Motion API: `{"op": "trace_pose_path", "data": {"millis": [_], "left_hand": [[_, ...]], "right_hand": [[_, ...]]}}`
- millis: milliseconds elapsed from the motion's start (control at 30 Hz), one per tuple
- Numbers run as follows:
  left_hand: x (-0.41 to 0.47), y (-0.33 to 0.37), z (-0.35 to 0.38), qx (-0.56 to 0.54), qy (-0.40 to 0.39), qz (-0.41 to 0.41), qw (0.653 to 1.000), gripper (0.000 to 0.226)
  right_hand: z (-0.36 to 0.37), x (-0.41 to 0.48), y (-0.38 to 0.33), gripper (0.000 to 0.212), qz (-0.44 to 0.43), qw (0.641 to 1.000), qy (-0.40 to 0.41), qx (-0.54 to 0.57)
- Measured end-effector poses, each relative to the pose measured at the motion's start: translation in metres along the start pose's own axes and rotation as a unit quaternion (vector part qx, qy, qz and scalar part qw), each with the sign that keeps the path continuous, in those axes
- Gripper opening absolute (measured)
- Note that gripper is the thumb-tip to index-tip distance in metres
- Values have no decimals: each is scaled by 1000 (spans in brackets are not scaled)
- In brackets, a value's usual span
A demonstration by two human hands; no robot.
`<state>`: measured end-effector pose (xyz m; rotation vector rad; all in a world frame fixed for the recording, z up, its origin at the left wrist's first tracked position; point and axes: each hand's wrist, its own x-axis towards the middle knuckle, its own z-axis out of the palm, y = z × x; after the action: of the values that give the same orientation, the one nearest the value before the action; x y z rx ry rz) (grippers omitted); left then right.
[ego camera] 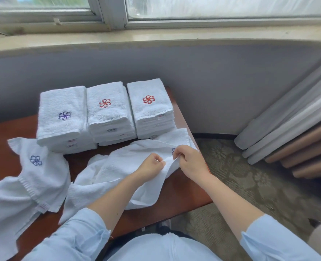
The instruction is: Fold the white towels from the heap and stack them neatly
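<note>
We had one loose towel (129, 166) spread on the table (182, 189) before three stacks (106, 113); left hand (152, 166) and right hand (189, 161) each pinched its edge. Next, we judged, came finding corners and squaring the fold.

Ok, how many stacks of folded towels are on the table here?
3, side by side toward the wall: left stack, purple-embroidered on top; middle stack and right stack, both red-embroidered. None appears hidden behind them.
</note>
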<state>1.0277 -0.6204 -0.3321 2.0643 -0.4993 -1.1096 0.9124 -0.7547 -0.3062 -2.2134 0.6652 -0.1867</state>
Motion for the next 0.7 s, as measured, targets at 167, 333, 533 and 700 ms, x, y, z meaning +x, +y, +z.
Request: {"op": "trace_pose_path", "data": {"millis": [167,333,533,700], "left_hand": [[-2,0,15,50,-48,18,997,10],[-16,-14,-1,25,-14,18,999,16],[-46,-47,-52,-39,130,21,991,18],[-77,-81,-101,-43,242,9,969,24]], "right_hand": [[-13,-7,-2,26,23,976,-108,-189],[-4,-10,1,26,92,959,-183,-196],[44,12,-53,25,27,978,-192,-79],[102,27,-106,28,-48,973,-225,-16]]}}
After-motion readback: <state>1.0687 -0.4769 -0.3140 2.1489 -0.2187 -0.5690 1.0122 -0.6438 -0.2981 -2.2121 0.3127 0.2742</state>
